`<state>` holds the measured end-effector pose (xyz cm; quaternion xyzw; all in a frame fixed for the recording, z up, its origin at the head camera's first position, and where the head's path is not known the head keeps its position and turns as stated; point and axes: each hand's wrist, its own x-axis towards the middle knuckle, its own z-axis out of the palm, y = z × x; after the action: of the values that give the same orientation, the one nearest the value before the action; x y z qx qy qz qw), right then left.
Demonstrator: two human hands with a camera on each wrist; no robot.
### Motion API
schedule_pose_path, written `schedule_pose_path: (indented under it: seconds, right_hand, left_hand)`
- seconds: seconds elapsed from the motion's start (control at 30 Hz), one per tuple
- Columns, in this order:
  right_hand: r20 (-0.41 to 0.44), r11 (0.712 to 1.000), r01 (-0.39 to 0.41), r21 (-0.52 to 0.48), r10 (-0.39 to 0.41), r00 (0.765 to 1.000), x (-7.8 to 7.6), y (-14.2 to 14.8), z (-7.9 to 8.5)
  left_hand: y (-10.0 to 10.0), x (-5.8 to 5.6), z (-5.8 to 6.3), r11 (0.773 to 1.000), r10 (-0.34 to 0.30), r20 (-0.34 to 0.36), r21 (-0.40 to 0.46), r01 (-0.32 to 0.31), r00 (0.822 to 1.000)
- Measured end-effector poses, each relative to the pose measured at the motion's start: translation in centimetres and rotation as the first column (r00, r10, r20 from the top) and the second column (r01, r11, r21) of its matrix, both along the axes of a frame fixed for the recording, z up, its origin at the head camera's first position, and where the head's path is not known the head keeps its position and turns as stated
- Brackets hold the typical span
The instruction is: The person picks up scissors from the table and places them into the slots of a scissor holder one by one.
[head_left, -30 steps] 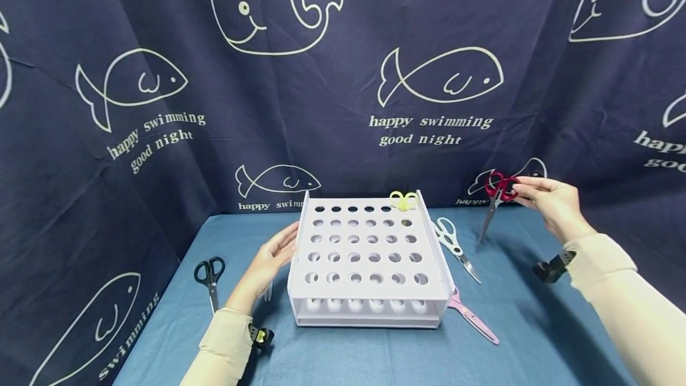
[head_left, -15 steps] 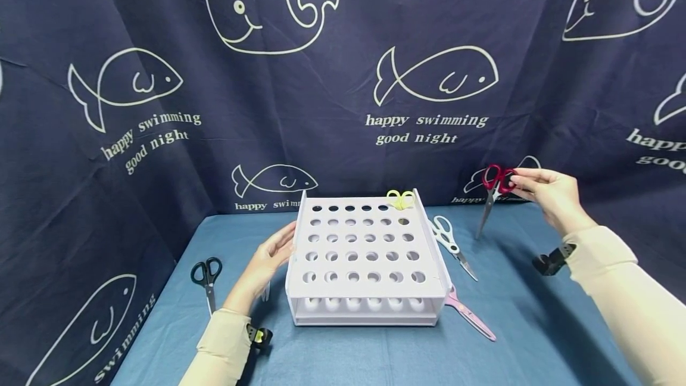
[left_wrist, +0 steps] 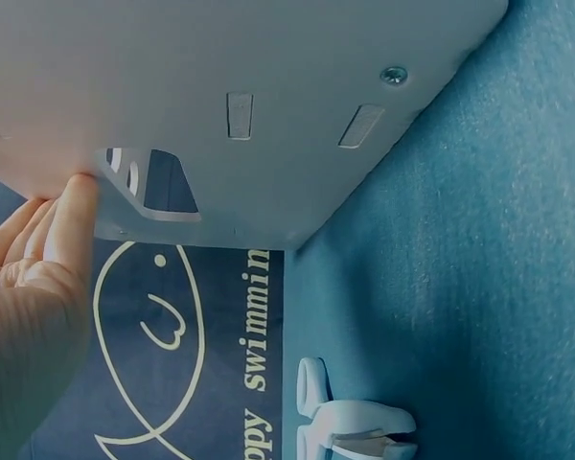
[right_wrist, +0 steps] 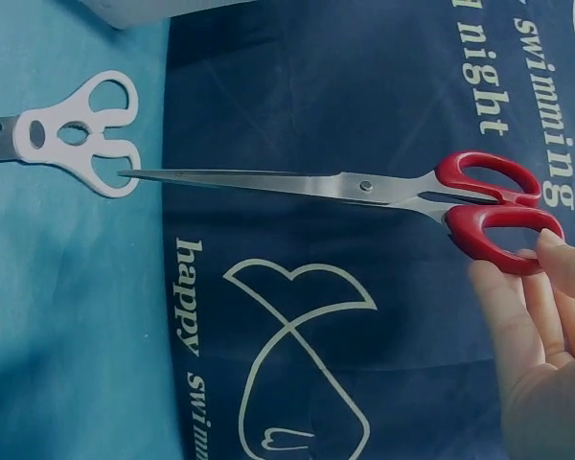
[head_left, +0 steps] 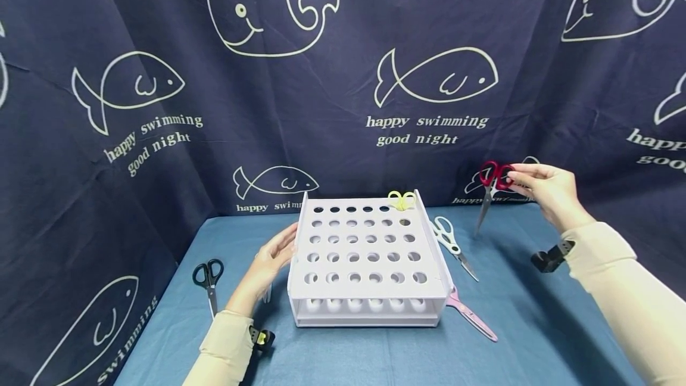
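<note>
Between thumb and fingers, my right hand (head_left: pixel 552 192) pinches one handle loop of the red-handled scissors (right_wrist: pixel 494 240). Their blades point down, held above the table at the right back. My left hand (head_left: pixel 270 258) rests its fingers against the left side of the white rack (head_left: pixel 370 288), which has rows of round holes. Yellow-handled scissors (head_left: pixel 402 200) stand in the rack's back right hole, handles up. In the left wrist view, the fingertips touch the rack's side panel (left_wrist: pixel 297 172) beside a cut-out.
White-handled scissors (head_left: pixel 447 237) and pink scissors (head_left: pixel 474 317) lie right of the rack. Black-handled scissors (head_left: pixel 208 276) lie at the left. Another white-handled pair (left_wrist: pixel 355 422) lies near my left wrist. A dark printed curtain (head_left: pixel 321 106) hangs behind the blue table (head_left: pixel 364 356).
My right hand has raised the red-handled scissors slightly, and they have shifted a little left. My left hand stays against the rack, which has not visibly moved on the table.
</note>
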<state>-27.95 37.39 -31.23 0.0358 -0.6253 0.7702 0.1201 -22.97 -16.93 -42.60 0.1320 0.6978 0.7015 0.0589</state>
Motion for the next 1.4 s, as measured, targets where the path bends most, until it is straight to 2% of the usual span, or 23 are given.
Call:
schedule_pose_path:
  seconds: [0.2, 0.5, 0.73, 1.1, 1.4]
  right_hand:
    - [0.006, 0.998, 0.008, 0.059, -0.009, 1.0, 0.0, -0.2, 0.4]
    - [-0.016, 0.996, 0.0, 0.092, 0.001, 1.0, -0.2, -0.9, 1.4]
    - [-0.021, 0.997, -0.021, 0.076, 0.023, 1.0, -0.2, -2.1, 2.6]
    - [-0.019, 0.996, -0.037, 0.076, 0.038, 0.999, -0.2, -3.6, 3.4]
    - [-0.044, 0.997, -0.064, 0.03, 0.066, 0.997, -0.2, -4.5, 4.6]
  left_hand:
    - [0.4, 0.0, -0.1, 1.0, 0.019, -0.009, 0.014, -0.019, 1.0]
    - [0.3, 0.0, -0.1, 0.999, 0.028, -0.027, 0.017, -0.028, 0.999]
    - [0.0, 0.1, 0.2, 0.999, 0.037, -0.026, 0.005, -0.036, 0.999]
    - [-0.1, 0.2, -0.1, 1.0, 0.027, -0.018, -0.004, -0.027, 0.999]
    - [0.2, 0.2, 0.1, 1.0, 0.027, -0.013, 0.001, -0.027, 1.0]
